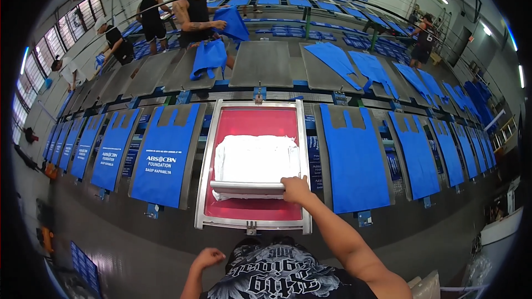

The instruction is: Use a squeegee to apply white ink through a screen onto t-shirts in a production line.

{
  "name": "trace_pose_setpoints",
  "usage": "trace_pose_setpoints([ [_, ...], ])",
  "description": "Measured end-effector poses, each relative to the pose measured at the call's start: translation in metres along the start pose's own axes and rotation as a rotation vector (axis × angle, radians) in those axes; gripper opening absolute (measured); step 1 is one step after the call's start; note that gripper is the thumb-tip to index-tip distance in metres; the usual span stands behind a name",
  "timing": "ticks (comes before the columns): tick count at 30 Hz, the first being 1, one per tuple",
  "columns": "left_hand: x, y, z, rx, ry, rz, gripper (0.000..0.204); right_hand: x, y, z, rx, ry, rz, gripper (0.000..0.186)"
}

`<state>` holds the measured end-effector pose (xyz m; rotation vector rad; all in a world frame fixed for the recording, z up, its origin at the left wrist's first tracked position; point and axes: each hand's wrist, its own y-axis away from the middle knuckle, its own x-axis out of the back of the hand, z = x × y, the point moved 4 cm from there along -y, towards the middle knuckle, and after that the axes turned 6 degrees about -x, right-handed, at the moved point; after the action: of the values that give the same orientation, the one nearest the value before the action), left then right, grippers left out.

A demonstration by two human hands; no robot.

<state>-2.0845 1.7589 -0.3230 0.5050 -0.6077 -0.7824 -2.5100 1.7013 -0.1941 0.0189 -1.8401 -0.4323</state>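
My right hand [295, 189] grips the right end of a long squeegee [249, 189] lying across the lower part of a metal-framed printing screen [252, 223] with a red mesh. White ink [256, 158] covers the middle of the mesh above the squeegee. My left hand [208, 257] hangs closed in a fist near my chest, holding nothing. Blue bags printed in white [163, 155] lie on the boards to the left of the screen, and plain blue bags [354, 158] lie on the boards to its right.
A second row of grey boards [260, 63] runs behind, some with blue bags [335, 58]. A person in a black vest [194, 14] handles blue bags across the row. Other people work at the far left and right. Stacks of blue bags fill the back tables.
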Motion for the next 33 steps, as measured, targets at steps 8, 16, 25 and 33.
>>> trace_pose_setpoints([
  [8, -0.089, 0.010, -0.008, 0.256, 0.150, 0.273, 0.029, -0.002, -0.003, 0.005, 0.025, -0.016, 0.041, 0.029],
  [16, -0.094, 0.018, -0.025, 0.069, 0.177, -0.004, 0.021, -0.012, 0.001, 0.006, 0.020, -0.058, 0.063, 0.027],
  [25, -0.080, -0.023, -0.029, 0.020, 0.172, -0.066, 0.022, -0.011, 0.004, 0.002, 0.028, -0.051, 0.127, 0.026],
  [33, -0.027, -0.049, -0.023, -0.106, -0.056, -0.169, 0.034, -0.008, 0.008, 0.005, -0.084, -0.041, 0.147, 0.026],
])
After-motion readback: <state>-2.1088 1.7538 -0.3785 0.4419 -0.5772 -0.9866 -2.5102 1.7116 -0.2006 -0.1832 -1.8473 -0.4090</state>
